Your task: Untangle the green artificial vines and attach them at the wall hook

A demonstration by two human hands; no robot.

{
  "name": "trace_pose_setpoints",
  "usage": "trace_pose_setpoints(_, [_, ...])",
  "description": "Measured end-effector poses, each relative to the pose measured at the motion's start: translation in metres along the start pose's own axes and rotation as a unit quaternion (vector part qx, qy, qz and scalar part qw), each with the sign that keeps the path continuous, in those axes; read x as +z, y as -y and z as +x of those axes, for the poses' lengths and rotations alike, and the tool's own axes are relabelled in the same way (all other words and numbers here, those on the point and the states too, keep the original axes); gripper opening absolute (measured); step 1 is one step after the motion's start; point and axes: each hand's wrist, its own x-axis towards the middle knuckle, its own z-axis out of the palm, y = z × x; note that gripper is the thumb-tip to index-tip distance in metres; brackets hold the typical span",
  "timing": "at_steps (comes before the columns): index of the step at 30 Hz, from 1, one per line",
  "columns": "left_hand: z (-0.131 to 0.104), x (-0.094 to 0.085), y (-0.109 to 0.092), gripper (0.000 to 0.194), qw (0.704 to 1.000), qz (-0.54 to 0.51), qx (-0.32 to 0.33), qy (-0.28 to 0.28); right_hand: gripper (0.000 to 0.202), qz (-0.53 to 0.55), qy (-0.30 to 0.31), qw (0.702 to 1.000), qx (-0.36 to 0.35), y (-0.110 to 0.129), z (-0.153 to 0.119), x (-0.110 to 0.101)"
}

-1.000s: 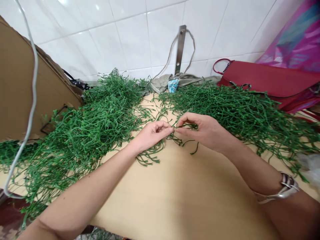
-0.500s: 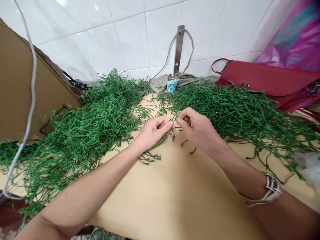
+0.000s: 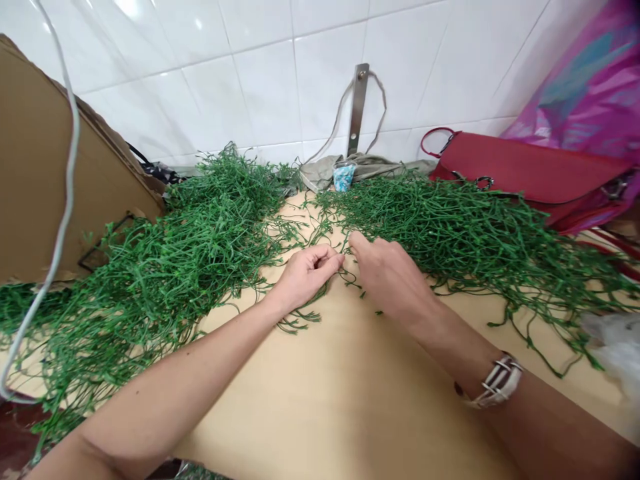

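My left hand (image 3: 311, 270) is closed in a pinch over the middle of the table, its thumb against the forefinger. Thin green stems (image 3: 301, 319), apparently held in it, stick out beneath the palm. Just to its right, my right hand (image 3: 383, 270) is turned back-up with curled fingers; whatever they hold is hidden. A small gap separates the two hands. A big heap of green plastic-looking stems (image 3: 200, 247) lies to the left, and a second heap of stems (image 3: 465, 220) lies behind and right of my right hand.
A cardboard box (image 3: 65, 180) with a white cable (image 3: 70, 160) before it stands left. By the tiled wall are a patterned cup (image 3: 344, 177), grey cloth (image 3: 320, 173) and a metal bracket (image 3: 357, 110). A red handbag (image 3: 540, 167) and pink plastic bag (image 3: 575, 100) sit right.
My right hand has rolled over so its back faces up, and its forearm has shifted left. My left hand keeps its pinch almost in place. The whole view has tilted slightly.
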Motion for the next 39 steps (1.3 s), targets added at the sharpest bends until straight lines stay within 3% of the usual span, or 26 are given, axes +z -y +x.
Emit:
trace_pose_setpoints(4, [0.006, 0.001, -0.004, 0.044, 1.0, 0.008, 0.007, -0.023, 0.023, 0.062, -0.003, 0.994, 0.09, 0.008, 0.006, -0.003])
trace_pose_setpoints(10, [0.01, 0.003, -0.006, 0.042, 0.999, 0.019, 0.021, -0.043, 0.021, 0.105, -0.017, 0.986, 0.125, 0.02, 0.011, -0.001])
trace_pose_setpoints(14, [0.001, 0.003, -0.01, 0.039, 0.997, 0.036, 0.051, -0.044, 0.019, 0.119, -0.036, 0.979, 0.159, 0.003, 0.015, -0.008])
trace_pose_setpoints(17, [-0.008, 0.001, -0.014, 0.038, 0.995, 0.044, 0.087, -0.008, 0.024, 0.106, -0.097, 0.962, 0.234, -0.033, 0.015, -0.025])
trace_pose_setpoints(18, [-0.009, 0.001, -0.015, 0.038, 0.996, 0.035, 0.083, -0.007, 0.022, 0.104, -0.161, 0.945, 0.264, -0.046, 0.014, -0.031])
trace_pose_setpoints(20, [-0.01, 0.0, -0.016, 0.038, 0.998, 0.007, 0.056, -0.03, 0.026, 0.097, -0.204, 0.93, 0.289, -0.066, 0.009, -0.041])
trace_pose_setpoints(23, [-0.006, 0.002, -0.015, 0.041, 0.998, -0.018, 0.032, -0.048, 0.036, 0.055, -0.286, 0.92, 0.264, -0.077, 0.001, -0.046])
trace_pose_setpoints(26, [-0.003, 0.005, -0.014, 0.044, 0.999, -0.031, 0.023, -0.032, 0.04, -0.006, -0.352, 0.911, 0.215, -0.069, -0.003, -0.042])
trace_pose_setpoints(29, [-0.003, 0.006, -0.014, 0.046, 0.999, -0.032, 0.023, -0.029, 0.027, 0.047, -0.3, 0.946, 0.116, -0.055, 0.001, -0.032])
trace_pose_setpoints(31, [-0.003, 0.006, -0.014, 0.045, 0.999, -0.026, 0.027, -0.027, 0.029, 0.144, -0.211, 0.967, 0.005, -0.043, 0.006, -0.024])
trace_pose_setpoints(33, [-0.002, 0.006, -0.013, 0.044, 0.999, -0.027, 0.03, -0.02, 0.032, 0.239, -0.117, 0.961, -0.082, -0.031, 0.009, -0.016])
trace_pose_setpoints(35, [-0.002, 0.005, -0.01, 0.042, 0.999, -0.033, 0.035, -0.013, 0.031, 0.294, -0.06, 0.948, -0.104, -0.022, 0.009, -0.01])
trace_pose_setpoints(39, [-0.003, 0.005, -0.007, 0.038, 0.999, -0.032, 0.036, -0.008, 0.028, 0.329, -0.021, 0.942, -0.058, -0.017, 0.005, -0.006])
